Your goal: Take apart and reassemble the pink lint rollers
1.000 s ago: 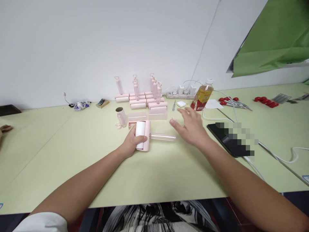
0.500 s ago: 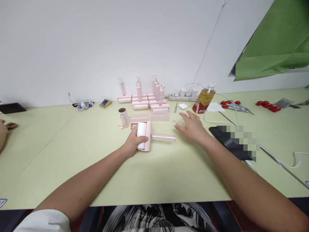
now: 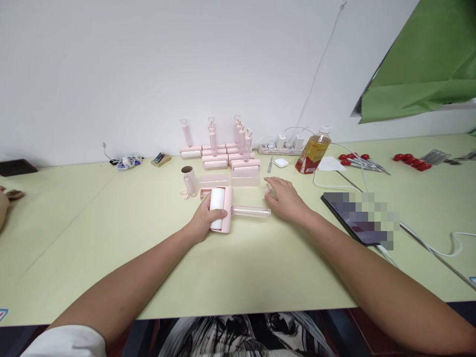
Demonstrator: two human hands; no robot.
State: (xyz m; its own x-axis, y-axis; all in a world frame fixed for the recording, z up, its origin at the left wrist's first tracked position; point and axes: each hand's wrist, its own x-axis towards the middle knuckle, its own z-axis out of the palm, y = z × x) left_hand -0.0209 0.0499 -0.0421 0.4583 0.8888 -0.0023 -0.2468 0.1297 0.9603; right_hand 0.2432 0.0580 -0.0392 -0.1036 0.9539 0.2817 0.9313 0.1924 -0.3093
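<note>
My left hand (image 3: pixel 204 220) is wrapped round the head of a pink lint roller (image 3: pixel 220 208) with a white roll, lying on the pale green table (image 3: pixel 238 267). Its clear handle (image 3: pixel 251 211) points right. My right hand (image 3: pixel 285 200) rests on the table just right of the handle, its fingers curled over a small pink heart-shaped cap (image 3: pixel 268 189); whether it grips the cap is hidden. Behind stand several finished pink lint rollers (image 3: pixel 223 148), a bare cardboard core (image 3: pixel 188 177) and a clear cover (image 3: pixel 213 180).
A bottle of amber liquid (image 3: pixel 312 150), a power strip (image 3: pixel 278 145), a small white box (image 3: pixel 281 162) and a screwdriver (image 3: pixel 269 165) lie at the back. A dark tablet (image 3: pixel 353 218) with cables is on the right. Red-handled tools (image 3: pixel 357 161) lie beyond. Another person's hand (image 3: pixel 7 198) shows at far left.
My right hand has drawn back leftward from the open table and curled its fingers over the small heart cap. The left hand has stayed on the roller.
</note>
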